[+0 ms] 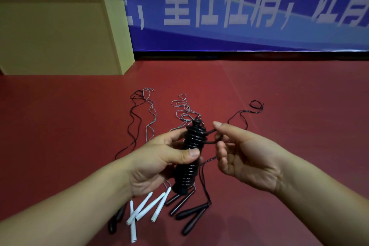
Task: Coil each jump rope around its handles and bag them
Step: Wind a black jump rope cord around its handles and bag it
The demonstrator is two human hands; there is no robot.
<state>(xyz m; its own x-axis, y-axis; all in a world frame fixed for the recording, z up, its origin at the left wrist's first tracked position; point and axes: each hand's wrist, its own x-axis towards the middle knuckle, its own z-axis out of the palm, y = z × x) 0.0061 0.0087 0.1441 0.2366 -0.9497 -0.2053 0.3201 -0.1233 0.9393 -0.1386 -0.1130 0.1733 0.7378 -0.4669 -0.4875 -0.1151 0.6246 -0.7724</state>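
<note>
1. Nearest me on the red floor lie white handles and black handles, side by side.
2. Above them, my left hand grips the black jump rope, its cord coiled round the upright handles.
3. My right hand pinches the rope's loose loop just beside the coil.
4. Beyond, grey and black cords trail toward the far floor edge.
5. A yellow box stands at the far left; a blue banner is behind.
</note>
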